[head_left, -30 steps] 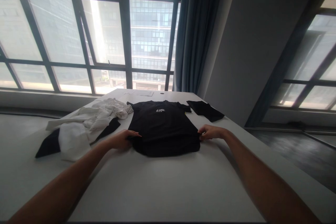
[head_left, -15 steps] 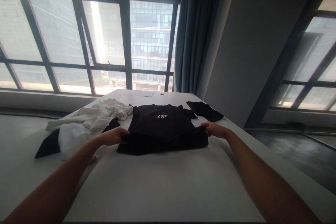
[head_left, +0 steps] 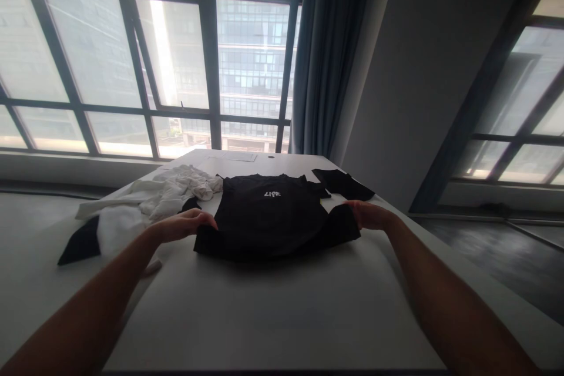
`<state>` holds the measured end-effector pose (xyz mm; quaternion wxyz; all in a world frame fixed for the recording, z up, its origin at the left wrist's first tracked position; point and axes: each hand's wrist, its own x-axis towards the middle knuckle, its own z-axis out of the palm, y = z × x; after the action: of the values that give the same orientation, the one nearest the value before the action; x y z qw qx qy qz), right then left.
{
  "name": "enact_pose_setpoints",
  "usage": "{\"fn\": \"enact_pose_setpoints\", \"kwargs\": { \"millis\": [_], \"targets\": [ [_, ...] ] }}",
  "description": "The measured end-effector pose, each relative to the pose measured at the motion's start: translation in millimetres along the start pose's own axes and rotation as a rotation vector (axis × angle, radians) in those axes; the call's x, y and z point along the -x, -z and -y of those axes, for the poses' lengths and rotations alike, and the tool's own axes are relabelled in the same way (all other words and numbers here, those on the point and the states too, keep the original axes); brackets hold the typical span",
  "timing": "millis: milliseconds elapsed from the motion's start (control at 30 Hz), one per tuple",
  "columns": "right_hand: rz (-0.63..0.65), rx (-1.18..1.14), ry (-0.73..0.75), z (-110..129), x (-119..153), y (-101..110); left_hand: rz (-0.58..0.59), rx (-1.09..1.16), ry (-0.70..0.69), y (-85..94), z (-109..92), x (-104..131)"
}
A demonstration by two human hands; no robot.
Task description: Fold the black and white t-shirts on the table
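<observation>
A black T-shirt (head_left: 268, 214) with a small white print lies spread on the white table (head_left: 273, 311), its near edge toward me. My left hand (head_left: 187, 224) pinches the left end of that near edge, thumb on top. At the opposite end, my right hand (head_left: 365, 214) grips the cloth and holds that corner raised off the tabletop. Between the hands the fabric sags in a shallow curve. The fingertips of both hands are partly hidden by the black cloth.
Crumpled white clothes (head_left: 176, 188) with a black piece (head_left: 81, 241) lie to the left. A folded black garment (head_left: 343, 184) rests at the back right. Paper sheets (head_left: 240, 157) lie at the far end, below large windows. A dark curtain (head_left: 319, 70) hangs behind.
My right hand has moved slightly right and up, drawing its corner of the T-shirt outward. The near edge now hangs in a smoother curve. My left hand has shifted little.
</observation>
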<state>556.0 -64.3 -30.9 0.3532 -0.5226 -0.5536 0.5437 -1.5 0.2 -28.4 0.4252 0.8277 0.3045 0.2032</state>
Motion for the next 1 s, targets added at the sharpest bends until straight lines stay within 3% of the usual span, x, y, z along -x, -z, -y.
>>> {"fn": "enact_pose_setpoints", "kwargs": {
  "millis": [100,200,300,367,500,567,633,700,800,900,1000],
  "targets": [
    [0.037,0.068,-0.018,-3,-3,2,0.175,0.263,0.018,-2.5,-5,-4],
    [-0.050,0.134,-0.012,-4,-7,-1,0.059,0.247,0.067,-7.5,0,-12],
    [-0.106,0.240,-0.058,-2,-13,-11,-0.081,-0.023,0.104,-16.8,10,-24],
    [-0.024,0.289,-0.104,3,-15,-21,-0.110,-0.220,0.054,-25.4,15,-31],
    [0.321,0.310,-0.222,21,-13,-39,-0.071,-0.455,-0.074,-42.2,20,-41],
    [0.501,0.312,-0.274,30,-11,-45,-0.064,-0.544,-0.088,-45.5,26,-46],
    [0.567,0.319,-0.269,34,-10,-46,-0.083,-0.631,-0.071,-42.3,33,-54],
    [0.449,0.347,-0.215,32,-12,-44,-0.126,-0.719,0.007,-32.0,43,-68],
    [0.078,0.476,-0.125,16,-22,-38,-0.186,-0.836,0.203,-7.0,61,-99],
    [-0.248,0.677,-0.064,-6,-34,-30,-0.256,-0.811,0.425,21.4,80,-137],
    [-0.410,0.901,0.002,-20,-42,-26,-0.405,-0.717,0.537,45.4,97,-171]
  ]
}}
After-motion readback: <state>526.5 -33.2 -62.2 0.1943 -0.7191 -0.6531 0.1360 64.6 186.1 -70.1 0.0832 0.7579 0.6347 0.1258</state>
